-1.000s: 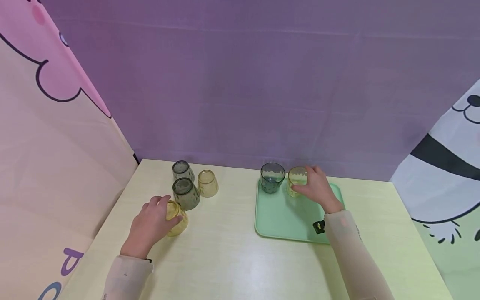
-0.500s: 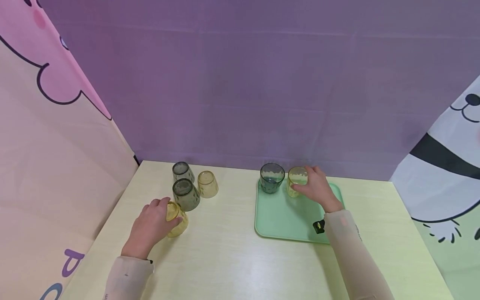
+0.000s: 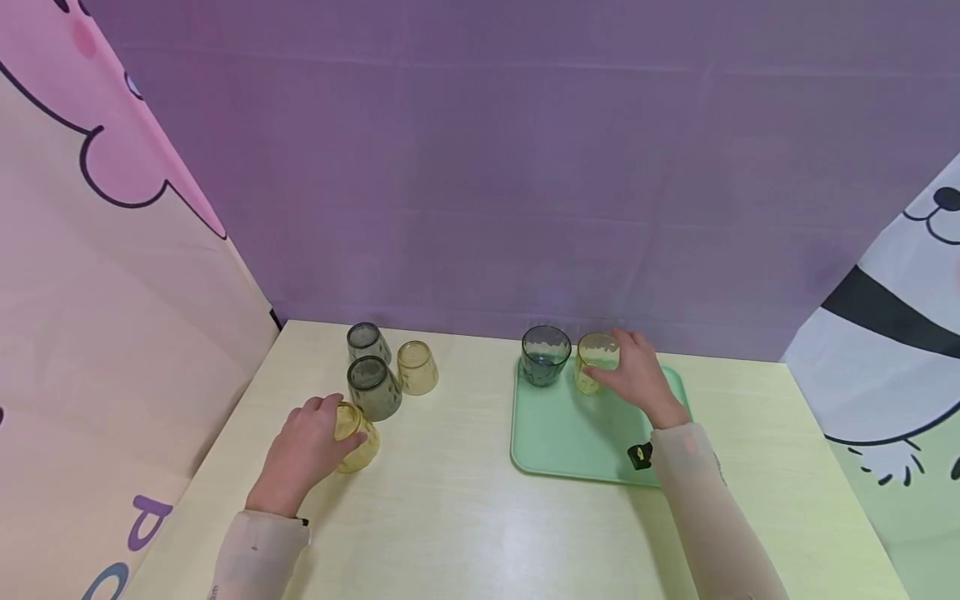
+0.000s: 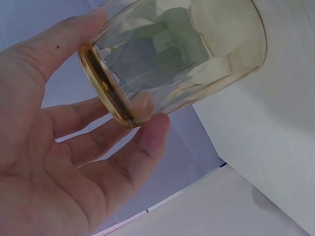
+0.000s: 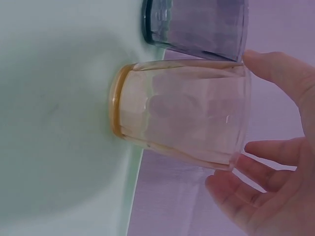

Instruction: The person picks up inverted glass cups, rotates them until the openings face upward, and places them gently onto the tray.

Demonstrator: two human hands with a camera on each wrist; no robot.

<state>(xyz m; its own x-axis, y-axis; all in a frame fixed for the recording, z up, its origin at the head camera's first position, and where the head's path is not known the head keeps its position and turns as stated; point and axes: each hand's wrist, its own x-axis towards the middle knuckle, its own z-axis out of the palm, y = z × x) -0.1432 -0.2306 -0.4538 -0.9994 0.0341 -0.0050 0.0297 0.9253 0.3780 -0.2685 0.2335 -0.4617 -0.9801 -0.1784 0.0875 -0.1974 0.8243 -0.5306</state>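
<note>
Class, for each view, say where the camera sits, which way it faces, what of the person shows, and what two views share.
Head: worn on the head, facing forward and down at a pale flat table; the left grip, right grip and pale sleeves show.
Left wrist: worn there, facing an inverted yellow glass tumbler; only the left grip shows.
Right wrist: worn there, facing an upright yellow glass tumbler; only the right grip shows.
Shared: head and right wrist both show the upright tumbler.

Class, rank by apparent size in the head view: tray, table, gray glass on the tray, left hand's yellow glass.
Table
Tray
Smallest, unranked: gray glass and yellow glass; too alike, and the left hand partly hides the second.
</note>
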